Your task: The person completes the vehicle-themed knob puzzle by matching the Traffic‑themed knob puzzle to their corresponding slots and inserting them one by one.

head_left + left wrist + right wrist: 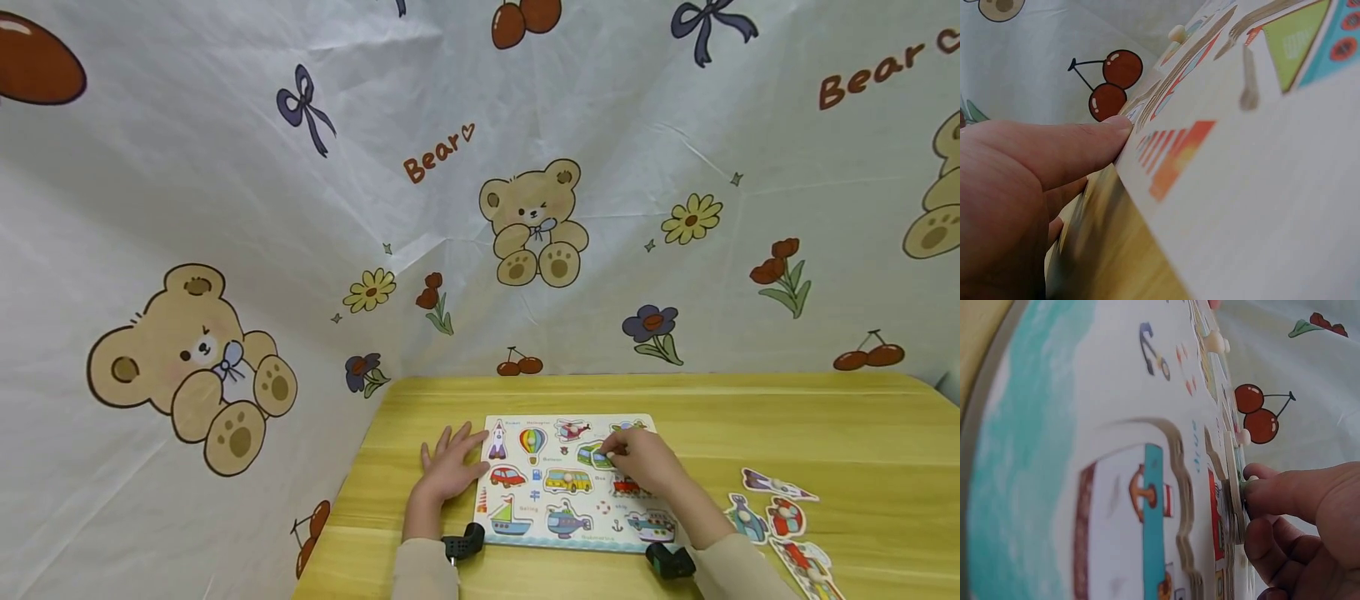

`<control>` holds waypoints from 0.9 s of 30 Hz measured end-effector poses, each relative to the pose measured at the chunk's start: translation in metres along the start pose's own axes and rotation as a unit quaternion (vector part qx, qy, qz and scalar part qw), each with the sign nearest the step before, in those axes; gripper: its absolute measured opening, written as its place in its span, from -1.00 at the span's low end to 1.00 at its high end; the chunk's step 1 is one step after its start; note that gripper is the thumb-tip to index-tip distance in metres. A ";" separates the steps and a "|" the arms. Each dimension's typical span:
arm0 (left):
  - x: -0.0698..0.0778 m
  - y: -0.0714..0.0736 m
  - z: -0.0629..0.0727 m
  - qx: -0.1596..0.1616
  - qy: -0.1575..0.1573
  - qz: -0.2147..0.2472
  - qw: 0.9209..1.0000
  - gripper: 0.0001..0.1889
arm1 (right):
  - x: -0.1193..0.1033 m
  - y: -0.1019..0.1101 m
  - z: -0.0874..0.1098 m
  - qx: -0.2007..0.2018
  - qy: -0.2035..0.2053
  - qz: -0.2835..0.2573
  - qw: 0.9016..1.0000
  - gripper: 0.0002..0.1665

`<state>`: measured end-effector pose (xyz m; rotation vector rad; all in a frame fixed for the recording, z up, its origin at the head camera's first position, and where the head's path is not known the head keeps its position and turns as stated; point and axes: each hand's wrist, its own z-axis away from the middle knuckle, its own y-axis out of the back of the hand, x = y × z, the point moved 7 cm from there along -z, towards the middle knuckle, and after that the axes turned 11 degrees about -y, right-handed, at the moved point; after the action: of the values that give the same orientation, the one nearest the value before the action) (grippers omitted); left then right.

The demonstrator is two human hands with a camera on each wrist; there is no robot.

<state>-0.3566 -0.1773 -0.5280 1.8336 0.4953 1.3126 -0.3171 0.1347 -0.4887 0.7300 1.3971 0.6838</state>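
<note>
A white wooden puzzle board [543,536] with printed vehicles lies on the table. My left hand [450,468] rests at its left edge, fingers spread. In the left wrist view, the thumb [1085,147] touches the board's edge. My right hand [647,458] pinches a green vehicle puzzle piece [602,460] over the board's upper right part. From the right wrist view, the fingertips [1266,494] are at the knob, and the piece [1233,494] stands slightly off the board, seen edge-on. Its exact fit over the printed green vehicle below is hidden.
Loose puzzle pieces lie right of the board: a rocket [778,485], a blue vehicle [746,518], a red round piece [786,517] and an overlapping red one [806,562]. A bear-patterned cloth [600,333] hangs behind the wooden table [862,433].
</note>
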 end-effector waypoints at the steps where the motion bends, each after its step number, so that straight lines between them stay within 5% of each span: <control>1: -0.001 0.000 0.000 0.000 0.000 0.000 1.000 -0.44 | -0.001 -0.001 -0.001 0.000 -0.001 0.001 1.000 -0.85; 27: -0.002 -0.001 -0.001 0.003 0.000 -0.002 1.000 -0.44 | -0.018 -0.013 -0.009 0.019 -0.007 0.018 1.000 -0.93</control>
<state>-0.3584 -0.1775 -0.5293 1.8354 0.5032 1.3097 -0.3271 0.1130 -0.4884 0.7901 1.3902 0.6791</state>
